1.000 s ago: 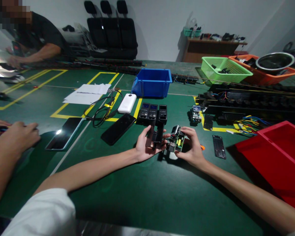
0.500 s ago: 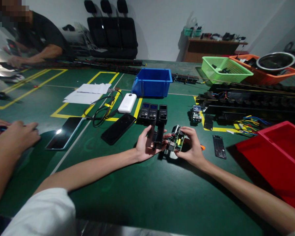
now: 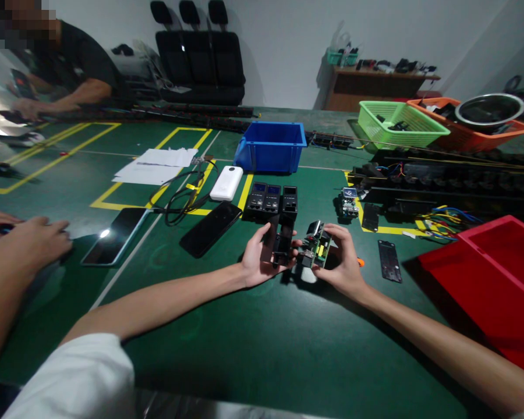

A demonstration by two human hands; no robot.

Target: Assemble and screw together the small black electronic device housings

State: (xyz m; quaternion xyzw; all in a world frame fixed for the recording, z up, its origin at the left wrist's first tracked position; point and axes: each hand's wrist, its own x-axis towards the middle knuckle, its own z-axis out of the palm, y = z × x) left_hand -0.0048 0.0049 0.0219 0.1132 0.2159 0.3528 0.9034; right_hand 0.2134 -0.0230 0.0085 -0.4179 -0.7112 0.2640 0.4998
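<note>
My left hand [image 3: 258,258] is closed around a black plastic housing [image 3: 283,241], its hollow inside facing me. In my right hand [image 3: 343,256] is a green circuit board [image 3: 318,247] with a yellow part and metal connectors, gripped at its right edge by thumb and fingers. A narrow gap separates the board from the housing. Just beyond the housing stand several black modules [image 3: 264,198] with small screens. Another bare circuit board [image 3: 348,203] lies farther right, near two flat black cover plates [image 3: 390,260]. Something orange [image 3: 360,262] shows partly behind my right hand.
A black phone [image 3: 210,228], a white power bank [image 3: 226,183] and a cable lie left of centre. Behind them stands a blue bin [image 3: 271,148]. A red bin [image 3: 498,285] takes up the right side. A co-worker's hand [image 3: 43,247] rests at the left edge.
The circuit board in my right hand has shifted slightly right, away from the housing, widening the gap. My left hand has barely moved, with the housing turned a little.
</note>
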